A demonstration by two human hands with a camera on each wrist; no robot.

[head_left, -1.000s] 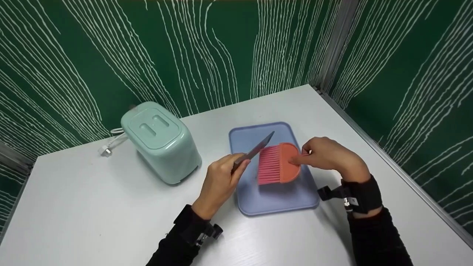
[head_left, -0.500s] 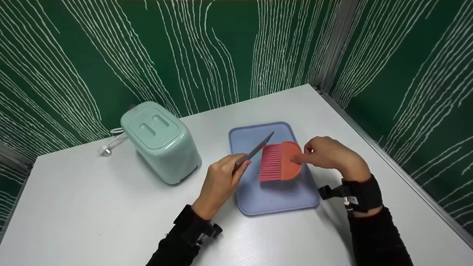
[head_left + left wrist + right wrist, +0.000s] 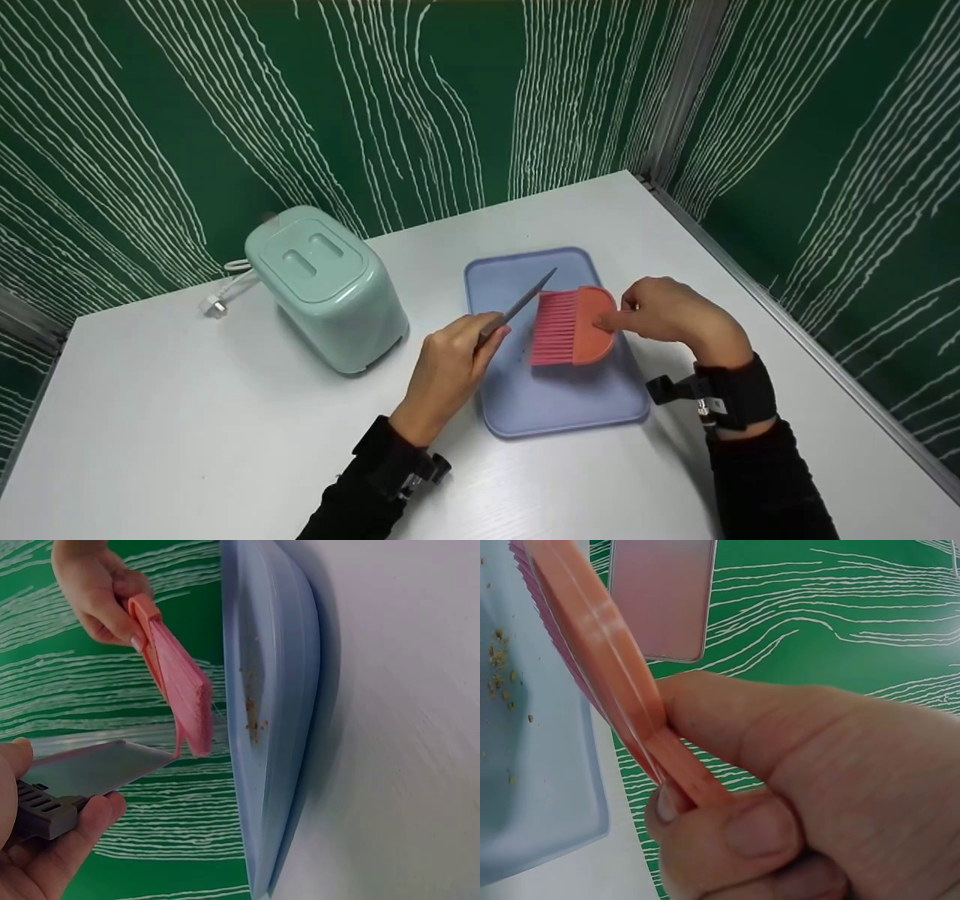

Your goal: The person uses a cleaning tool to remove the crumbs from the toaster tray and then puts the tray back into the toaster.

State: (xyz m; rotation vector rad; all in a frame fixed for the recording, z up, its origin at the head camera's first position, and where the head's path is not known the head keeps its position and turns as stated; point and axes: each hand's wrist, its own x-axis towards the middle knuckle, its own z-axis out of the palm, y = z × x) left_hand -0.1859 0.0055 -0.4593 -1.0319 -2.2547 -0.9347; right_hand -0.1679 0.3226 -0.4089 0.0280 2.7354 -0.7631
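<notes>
My left hand (image 3: 448, 365) grips the dark grey handle of a thin, rimmed metal crumb tray (image 3: 105, 765), held edge-on over a blue serving tray (image 3: 510, 412). Its far end slants up toward the back right. My right hand (image 3: 664, 311) pinches the short grip of an orange brush (image 3: 595, 326) between thumb and fingers. The brush's pink bristles (image 3: 184, 690) point left, their ends right at the crumb tray's edge in the left wrist view. Brown crumbs (image 3: 499, 667) lie on the blue tray beneath them.
A mint-green toaster (image 3: 330, 300) stands at the left of the white table (image 3: 187, 435), its white cord and plug (image 3: 215, 306) behind it. Green walls (image 3: 450, 112) with white lines enclose the back and right.
The brush has moved a little to the right and slightly back, along with small movement of the right fingers. The crumb tray has tilted slightly, now showing more edge-on; the left hand barely moved.
</notes>
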